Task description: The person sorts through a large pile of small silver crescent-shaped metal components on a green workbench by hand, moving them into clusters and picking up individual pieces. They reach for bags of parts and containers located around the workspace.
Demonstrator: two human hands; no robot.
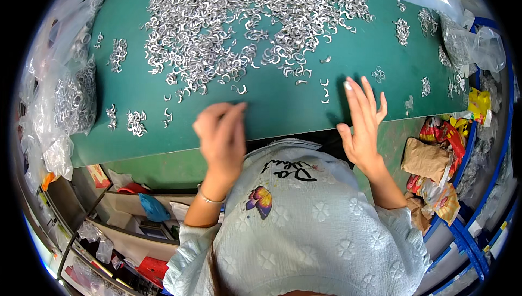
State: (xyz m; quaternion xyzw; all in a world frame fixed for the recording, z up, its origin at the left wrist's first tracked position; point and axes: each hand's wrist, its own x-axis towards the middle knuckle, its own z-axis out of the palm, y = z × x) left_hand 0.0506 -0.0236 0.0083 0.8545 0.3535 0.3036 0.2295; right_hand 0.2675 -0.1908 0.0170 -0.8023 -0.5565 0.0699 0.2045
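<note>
1. Your left hand point(222, 135) hovers over the near edge of the green table mat point(283, 103), fingers curled together with the tips pinched; whether a piece sits between them cannot be made out.
2. Your right hand point(361, 124) is spread flat and open, fingers straight and pointing away from you, holding nothing, at the mat's near edge.
3. The big heap of small silver metal clips point(244, 18) covers the far middle of the mat, well beyond both hands.
4. A few loose clips point(324, 90) lie just beyond your right fingertips, between the two hands and the heap.
5. Small sorted clusters of clips point(136, 122) sit to the left of your left hand, near the mat's front edge.
6. Clear plastic bags of clips point(73, 97) are stacked along the mat's left edge.
7. More clear bags point(473, 45) crowd the far right corner, against a blue crate rim point(505, 105).
8. To your right, below the mat, you have a crumpled brown paper bag point(424, 157) with red and yellow wrappers point(446, 130) around it.
9. A small yellow packet point(478, 103) rests by the mat's right edge.
</note>
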